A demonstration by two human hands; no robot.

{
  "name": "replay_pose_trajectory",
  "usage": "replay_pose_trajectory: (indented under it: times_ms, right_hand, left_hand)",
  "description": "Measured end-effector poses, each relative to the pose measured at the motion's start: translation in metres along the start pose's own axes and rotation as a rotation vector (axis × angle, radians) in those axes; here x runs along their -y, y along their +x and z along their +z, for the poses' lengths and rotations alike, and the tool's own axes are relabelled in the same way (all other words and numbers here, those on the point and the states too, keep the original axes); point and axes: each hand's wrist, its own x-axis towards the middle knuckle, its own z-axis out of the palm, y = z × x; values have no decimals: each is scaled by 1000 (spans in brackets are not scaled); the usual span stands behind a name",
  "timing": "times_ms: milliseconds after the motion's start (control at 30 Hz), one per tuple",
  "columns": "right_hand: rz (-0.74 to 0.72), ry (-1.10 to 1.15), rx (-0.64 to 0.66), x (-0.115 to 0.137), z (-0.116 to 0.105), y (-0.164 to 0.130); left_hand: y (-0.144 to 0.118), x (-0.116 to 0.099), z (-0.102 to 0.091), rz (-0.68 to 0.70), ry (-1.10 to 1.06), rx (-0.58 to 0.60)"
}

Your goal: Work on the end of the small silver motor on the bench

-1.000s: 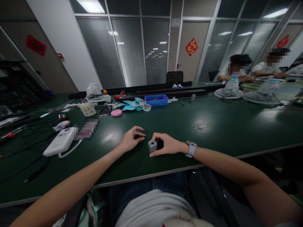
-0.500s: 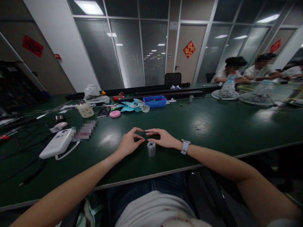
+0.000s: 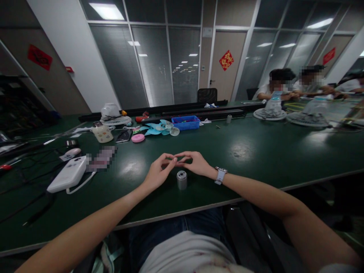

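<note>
Left hand (image 3: 157, 172), right hand (image 3: 196, 163): fingertips pinched together, touching, above metal cylinder (image 3: 181, 179)

fingertips: left hand (image 3: 157, 173) and right hand (image 3: 196, 164) meet above the metal cylinder (image 3: 181, 179); whatever sits pinched between them is too small to make out
cylinder top: holes there, detail too fine to read
pixelated patch (image 3: 101, 159): something beside the white device (image 3: 68, 174), blurred out
blue tray (image 3: 186, 121): contents too small to name
co-workers (image 3: 287, 87): far end of the green table (image 3: 256, 151), faces blurred, hands hidden behind fan grilles (image 3: 269, 113)
forearms: both cut off by the lower edge
</note>
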Motion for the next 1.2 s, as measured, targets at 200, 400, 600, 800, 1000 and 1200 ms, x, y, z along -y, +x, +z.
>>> replay_pose_trajectory:
  times_ms: [200, 400, 600, 800, 1000, 1200]
  right_hand:
    - [-59, 83, -242, 28, -11, -7]
    - [-134, 128, -20, 42, -2, -21]
    - [-124, 135, 29, 34, -3, -22]
    - [-123, 146, 30, 32, -2, -24]
    - [-112, 155, 48, 36, -3, -24]
    - [-138, 130, 90, 38, -6, -24]
  left_hand:
    - [-6, -1, 2, 67, -247, 191]
    - [-11, -7, 8, 53, 14, 329]
    - [-12, -11, 7, 68, 75, 336]
    - [-13, -12, 8, 79, 89, 325]
    - [-13, -11, 7, 73, 94, 315]
    - [-13, -11, 7, 75, 100, 317]
